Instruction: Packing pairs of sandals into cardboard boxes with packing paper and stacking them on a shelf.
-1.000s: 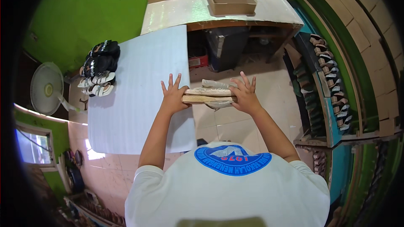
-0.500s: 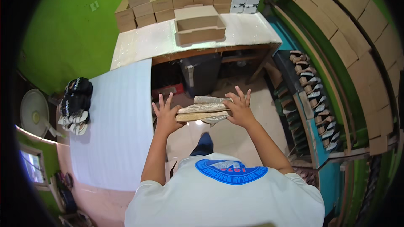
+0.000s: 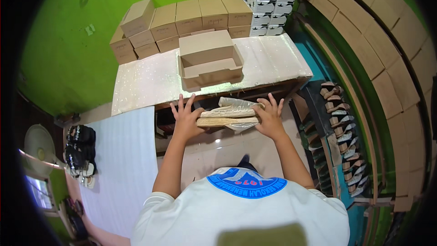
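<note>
Between my two hands is a bundle of two long, textured beige pieces [image 3: 223, 121], lying side by side and looking like shoe soles. Thin clear plastic [image 3: 237, 103] hangs loosely about them. My left hand [image 3: 186, 120] grips the left end with thumb and lower fingers, other fingers raised. At the right end, my right hand [image 3: 271, 118] pinches the bundle the same way. Beyond the bundle, an open brown cardboard box [image 3: 214, 79] sits on the table with its lid folded back. The bundle hangs above the floor, just short of the table's front edge.
The table [image 3: 141, 79] has a sparkly pale cover. Brown boxes [image 3: 189, 18] and white boxes [image 3: 266, 7] are stacked at its back. A white-covered table [image 3: 120, 164] with black shoes [image 3: 79, 143] stands left. Shoes line a rack [image 3: 341, 132] at right, below shelved boxes [image 3: 364, 52].
I have come closer to the table, and the open box appears larger and nearer my hands. Both hands keep their hold on the bundle, which has shifted slightly right and up in view.
</note>
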Tool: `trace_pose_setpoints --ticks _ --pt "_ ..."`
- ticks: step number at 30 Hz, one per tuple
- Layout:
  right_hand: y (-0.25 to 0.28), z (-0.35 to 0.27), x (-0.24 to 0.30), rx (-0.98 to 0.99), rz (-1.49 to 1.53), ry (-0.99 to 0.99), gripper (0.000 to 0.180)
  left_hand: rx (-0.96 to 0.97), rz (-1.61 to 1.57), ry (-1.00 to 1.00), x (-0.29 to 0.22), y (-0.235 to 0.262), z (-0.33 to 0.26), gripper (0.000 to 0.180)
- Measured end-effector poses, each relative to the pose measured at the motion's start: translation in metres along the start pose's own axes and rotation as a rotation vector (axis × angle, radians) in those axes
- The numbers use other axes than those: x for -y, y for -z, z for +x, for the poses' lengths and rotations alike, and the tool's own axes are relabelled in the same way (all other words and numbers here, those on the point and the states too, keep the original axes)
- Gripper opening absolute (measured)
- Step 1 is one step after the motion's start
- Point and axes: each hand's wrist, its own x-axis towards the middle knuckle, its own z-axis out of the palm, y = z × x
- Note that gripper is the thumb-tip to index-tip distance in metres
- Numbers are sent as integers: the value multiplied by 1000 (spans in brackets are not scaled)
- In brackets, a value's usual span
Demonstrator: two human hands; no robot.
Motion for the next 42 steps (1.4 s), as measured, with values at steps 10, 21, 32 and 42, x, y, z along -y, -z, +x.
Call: trace_pose_setpoints --ticks 10,21,32,42 --pt "-21 164 -79 -26 102 169 47 -85 114 191 16 -4 130 54" --pt "-80 296 -87 104 181 325 47 37 184 395 109 -32 207 67" --pt "-96 309 -70 209 158 173 35 288 134 303 147 -47 240 68" --pt "-145 297 -58 256 111 109 38 332 266 351 161 -71 232 66"
